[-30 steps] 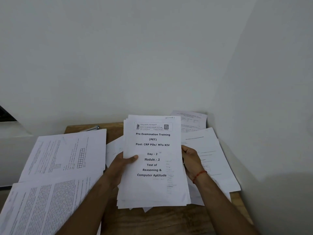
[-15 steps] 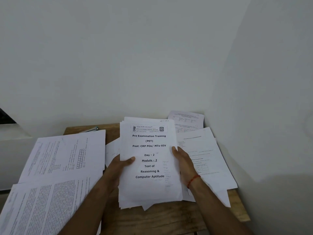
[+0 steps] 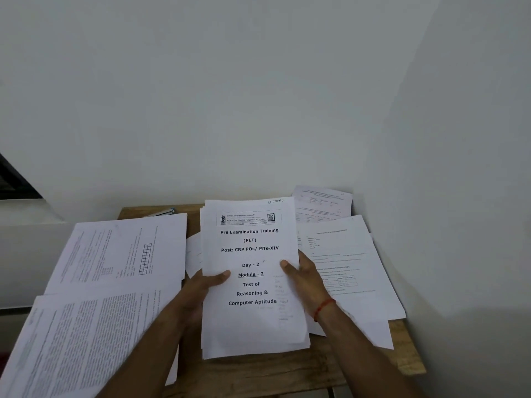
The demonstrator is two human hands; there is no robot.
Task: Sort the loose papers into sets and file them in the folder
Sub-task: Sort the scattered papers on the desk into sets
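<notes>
A stack of white printed sheets [image 3: 250, 326], topped by a cover page reading "Pre Examination Training (PET)", is held upright over the small wooden table [image 3: 287, 372]. My left hand [image 3: 201, 285] grips its left edge, thumb on the front. My right hand [image 3: 304, 280], with a red thread at the wrist, grips the right edge, thumb also on the front. Loose printed pages [image 3: 123, 248] lie spread at the left, with another text page [image 3: 77, 340] in front of them. More loose sheets [image 3: 344, 254] lie at the right. No folder is visible.
The table stands in a corner: a white wall behind and another wall [image 3: 459, 225] close on the right. A metal clip-like object [image 3: 163, 212] pokes out at the table's back left. A white ledge [image 3: 26, 239] lies left of the table.
The stack has shifted slightly left and down, and its sheets are squared more tightly. My right thumb has come round from behind the edge onto the front of the cover page.
</notes>
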